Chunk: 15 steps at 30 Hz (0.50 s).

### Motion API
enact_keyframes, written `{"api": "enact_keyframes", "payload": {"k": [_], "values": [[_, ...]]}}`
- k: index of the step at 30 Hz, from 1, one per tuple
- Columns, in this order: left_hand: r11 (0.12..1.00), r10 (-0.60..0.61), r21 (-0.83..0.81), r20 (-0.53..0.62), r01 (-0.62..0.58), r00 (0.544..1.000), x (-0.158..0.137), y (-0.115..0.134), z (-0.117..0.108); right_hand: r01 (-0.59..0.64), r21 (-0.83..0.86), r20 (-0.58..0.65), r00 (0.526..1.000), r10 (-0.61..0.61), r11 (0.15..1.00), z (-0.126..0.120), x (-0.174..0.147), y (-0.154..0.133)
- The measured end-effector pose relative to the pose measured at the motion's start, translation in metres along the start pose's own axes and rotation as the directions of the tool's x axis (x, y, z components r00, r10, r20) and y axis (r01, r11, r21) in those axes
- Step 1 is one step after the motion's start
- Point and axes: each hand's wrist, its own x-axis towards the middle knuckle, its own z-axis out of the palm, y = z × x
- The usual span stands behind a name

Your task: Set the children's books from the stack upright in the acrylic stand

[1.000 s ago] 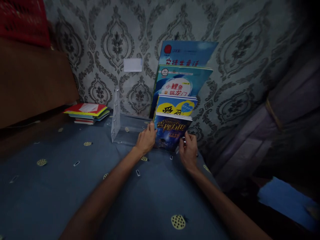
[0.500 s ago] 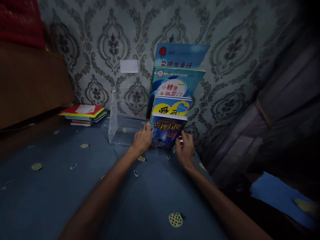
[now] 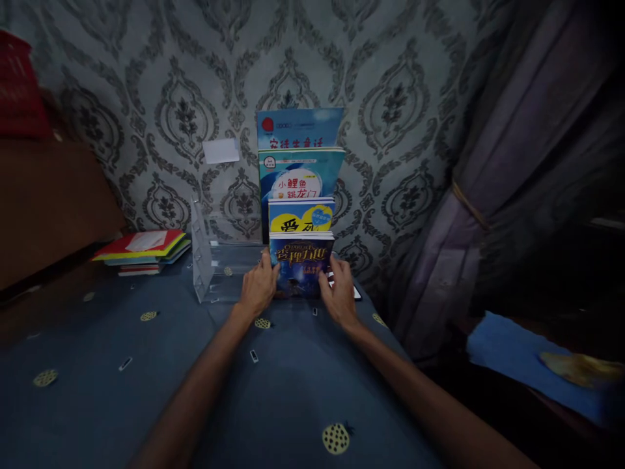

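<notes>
A dark blue book (image 3: pixel 300 267) with gold lettering stands upright at the front of a stepped row of books. My left hand (image 3: pixel 260 284) grips its left edge, and my right hand (image 3: pixel 339 291) grips its right edge. Behind it rise a yellow and blue book (image 3: pixel 288 215), a teal book (image 3: pixel 327 166) and a taller blue book (image 3: pixel 325 124). These books stand at the right part of a clear plastic rack (image 3: pixel 201 254), whose left side panel shows. My fingertips behind the covers are partly hidden.
On the left lies a stack of books (image 3: pixel 139 251) with a red one on top. A white label (image 3: pixel 221 150) shows against the patterned wall (image 3: pixel 390 124). A blue-grey cloth (image 3: pixel 170 404) covers the table. At right hangs a tied curtain (image 3: pixel 469 202) near a blue sheet (image 3: pixel 517 352).
The view has turned right and up, so everything sits further left and a little lower. Both hands keep their hold on the dark blue book, which now looks more squarely upright.
</notes>
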Motion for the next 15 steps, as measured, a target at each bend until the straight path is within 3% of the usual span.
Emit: {"api": "enact_keyframes", "payload": {"k": [15], "values": [[0.991,-0.030,0.128,0.031,0.025,0.999,0.0018,-0.0059,-0.0094,0.013,0.024,-0.057,0.998,-0.011,1.000,-0.0036,0.0047,-0.0067]]}}
